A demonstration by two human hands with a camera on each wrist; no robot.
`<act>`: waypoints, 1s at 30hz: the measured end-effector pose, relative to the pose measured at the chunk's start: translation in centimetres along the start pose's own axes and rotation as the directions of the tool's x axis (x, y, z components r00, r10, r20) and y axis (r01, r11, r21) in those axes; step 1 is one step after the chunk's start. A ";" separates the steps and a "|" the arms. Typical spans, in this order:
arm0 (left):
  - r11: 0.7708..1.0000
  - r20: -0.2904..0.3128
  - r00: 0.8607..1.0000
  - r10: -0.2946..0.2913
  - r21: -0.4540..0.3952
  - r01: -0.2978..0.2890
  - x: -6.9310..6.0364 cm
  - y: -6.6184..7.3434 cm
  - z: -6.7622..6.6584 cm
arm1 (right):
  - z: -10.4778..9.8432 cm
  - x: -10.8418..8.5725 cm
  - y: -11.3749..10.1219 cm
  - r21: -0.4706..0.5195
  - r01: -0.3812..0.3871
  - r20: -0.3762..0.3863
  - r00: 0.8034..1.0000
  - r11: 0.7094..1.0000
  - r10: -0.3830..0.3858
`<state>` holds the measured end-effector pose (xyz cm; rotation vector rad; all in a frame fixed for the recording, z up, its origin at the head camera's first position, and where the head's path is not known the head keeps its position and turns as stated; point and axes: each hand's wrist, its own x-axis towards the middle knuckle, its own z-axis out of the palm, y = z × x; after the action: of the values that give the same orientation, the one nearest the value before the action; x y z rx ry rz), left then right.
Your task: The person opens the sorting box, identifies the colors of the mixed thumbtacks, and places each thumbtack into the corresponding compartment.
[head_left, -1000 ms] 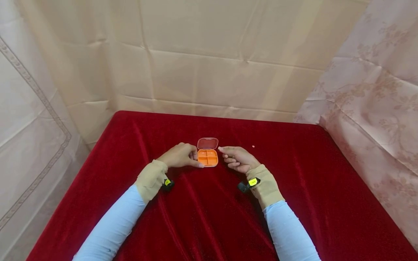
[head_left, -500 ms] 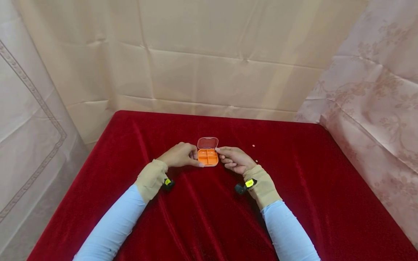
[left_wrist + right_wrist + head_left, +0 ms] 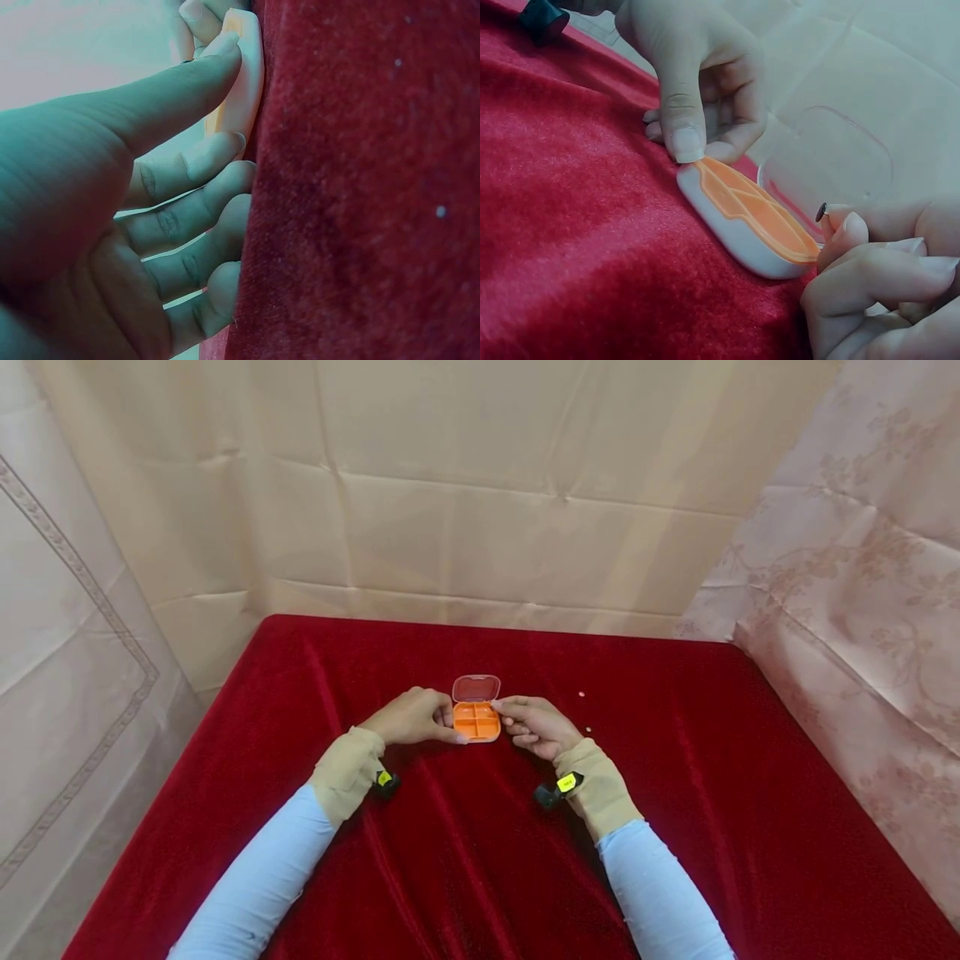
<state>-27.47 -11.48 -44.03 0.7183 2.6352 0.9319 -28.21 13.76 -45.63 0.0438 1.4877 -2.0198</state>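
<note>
An orange pill box [image 3: 477,732] with a four-way divided tray and a clear lid [image 3: 476,688] raised at the back lies on the red cloth. My left hand [image 3: 411,717] grips its left side, the thumb on the near corner; in the left wrist view, the box's white outer wall [image 3: 251,71] shows beside that thumb. At the right rim is my right hand [image 3: 538,725]. Between its thumb and forefinger it pinches a small dark round piece [image 3: 822,212], perhaps a pill, over the far right corner. The compartments I can see hold nothing visible.
Two tiny pill-like pieces lie on the cloth right of the right hand, a pinkish one [image 3: 582,694] farther back and another [image 3: 588,729] near the wrist. The red-covered table [image 3: 465,860] is bordered by a beige curtain [image 3: 480,485] behind.
My right hand has moved slightly left, its fingertips coming to the box's right rim. A second tiny piece beside the right wrist has come into sight. The left hand stays put.
</note>
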 end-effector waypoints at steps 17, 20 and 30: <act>1.000 0.013 1.000 -0.009 -0.010 0.009 0.1 0.4 0.0 | 1.3 -0.2 0.5 -0.198 0.051 -0.200 0.976 0.979 -0.091; 1.000 0.014 1.000 -0.006 -0.010 0.006 0.1 0.4 0.0 | 1.5 -0.2 0.7 -0.216 0.056 -0.221 0.970 0.975 -0.105; 1.000 0.007 1.000 -0.016 -0.007 0.016 -0.1 0.0 0.0 | 2.3 -0.2 0.6 -0.256 0.059 -0.254 0.959 0.965 -0.126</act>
<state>-27.42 -11.54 -44.04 0.6959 2.6262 0.9324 -26.99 11.73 -45.21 0.1527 1.9367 -1.9447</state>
